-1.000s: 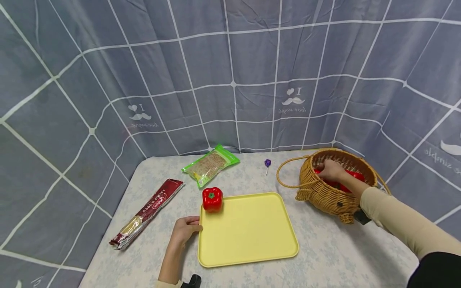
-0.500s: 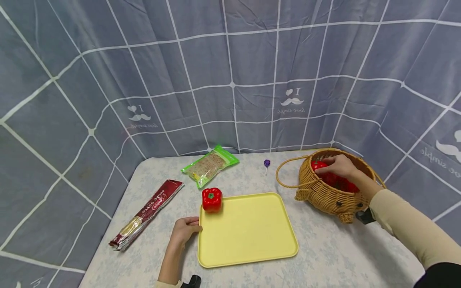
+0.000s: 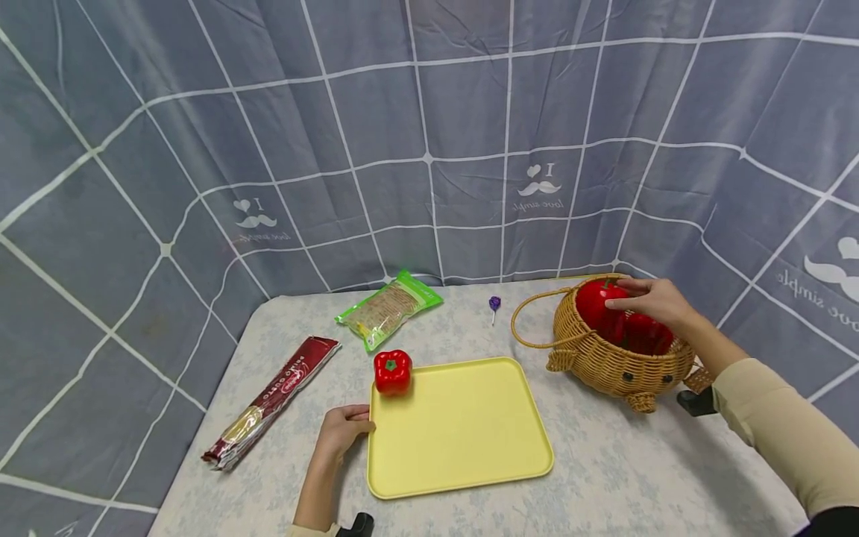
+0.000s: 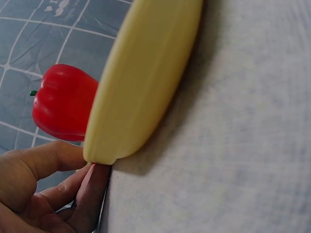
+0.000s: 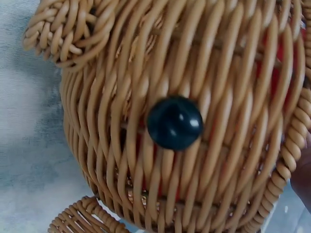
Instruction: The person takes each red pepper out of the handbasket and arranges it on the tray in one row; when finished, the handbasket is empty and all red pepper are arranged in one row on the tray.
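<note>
While the left hand (image 3: 338, 432) pinches the left edge of the tray (image 3: 463, 432) near its middle, the head view has the right hand (image 3: 658, 302) clamped on a fruit (image 3: 596, 300), red and round with a green stem. That fruit is in the mouth of the basket (image 3: 607, 369), on its left side; whether it touches the rim, I cannot tell. More red (image 3: 647, 333) shows inside, below the hand. The basket (it has an animal's face) stands at the back right corner of the table (image 3: 604, 477). A pepper (image 3: 392, 371) sits at the tray's back left corner. Near the table's back edge lie a green pack (image 3: 389, 309) and a lollipop (image 3: 494, 303), and along its left edge a red pack (image 3: 275, 399).

Seen from the left wrist, thumb and fingers come together on the tray's rim, the pepper just beyond.

From the right wrist, the basket's weave and one dark bead (image 5: 175, 123) fill most of the view; red shows through the gaps, and the grip cannot be told here.
</note>
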The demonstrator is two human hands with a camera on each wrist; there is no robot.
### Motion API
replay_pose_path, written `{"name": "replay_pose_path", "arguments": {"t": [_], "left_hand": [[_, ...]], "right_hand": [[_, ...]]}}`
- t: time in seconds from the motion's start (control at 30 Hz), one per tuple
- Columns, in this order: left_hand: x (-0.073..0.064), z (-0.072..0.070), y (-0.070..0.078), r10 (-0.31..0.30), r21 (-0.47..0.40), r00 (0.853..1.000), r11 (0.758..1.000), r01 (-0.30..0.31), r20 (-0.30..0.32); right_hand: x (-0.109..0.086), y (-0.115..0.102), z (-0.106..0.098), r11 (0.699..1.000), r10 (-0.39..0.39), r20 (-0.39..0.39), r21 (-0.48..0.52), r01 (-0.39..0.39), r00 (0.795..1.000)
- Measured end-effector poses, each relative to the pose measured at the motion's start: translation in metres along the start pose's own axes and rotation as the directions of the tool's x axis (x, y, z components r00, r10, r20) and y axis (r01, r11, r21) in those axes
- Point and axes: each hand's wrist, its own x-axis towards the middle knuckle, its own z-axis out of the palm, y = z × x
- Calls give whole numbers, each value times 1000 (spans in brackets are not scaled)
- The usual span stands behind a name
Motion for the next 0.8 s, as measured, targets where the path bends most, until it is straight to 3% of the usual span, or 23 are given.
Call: {"name": "replay_pose_path", "arguments": {"t": [0.37, 0.53, 0.8], "left_hand": [[0, 1, 0, 11, 0, 1000, 1000, -11, -8], [-1, 0, 1, 20, -1, 1000, 1000, -20, -13], [-2, 1, 1, 16, 7, 1000, 1000, -16, -8]], "right_hand": [[-14, -14, -18, 991, -57, -66, 114, 64, 996], [-19, -28, -22, 992, -63, -96, 102, 73, 993], [-20, -46, -10, 984, -91, -55, 151, 99, 994]]}}
